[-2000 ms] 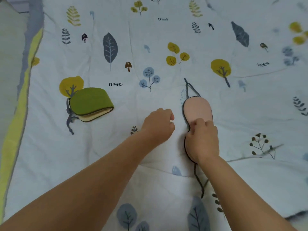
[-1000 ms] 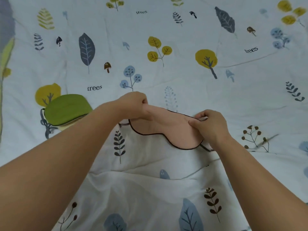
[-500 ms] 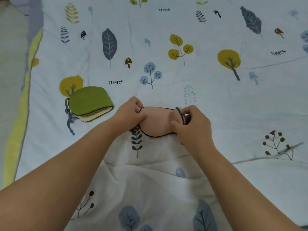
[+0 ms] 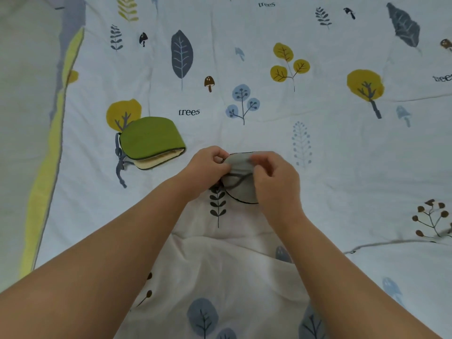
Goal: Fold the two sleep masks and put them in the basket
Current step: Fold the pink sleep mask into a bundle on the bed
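Both hands pinch the grey mask (image 4: 238, 182) (folded in half, dark strap lying across it) on the printed quilt (image 4: 318, 148). L hand (image 4: 208, 170) grips its left edge, R hand (image 4: 274, 182) its top and right side. Green mask (image 4: 150, 140), already folded, lies just left of the grey mask.

Folded sleep mask (image 4: 150, 143): lying on the quilt (image 4: 342, 148), left of both hands. Second sleep mask (image 4: 241, 177): sitting between left hand (image 4: 208, 167) and right hand (image 4: 276, 179), touching both, its strap (image 4: 236, 181) lying across it.
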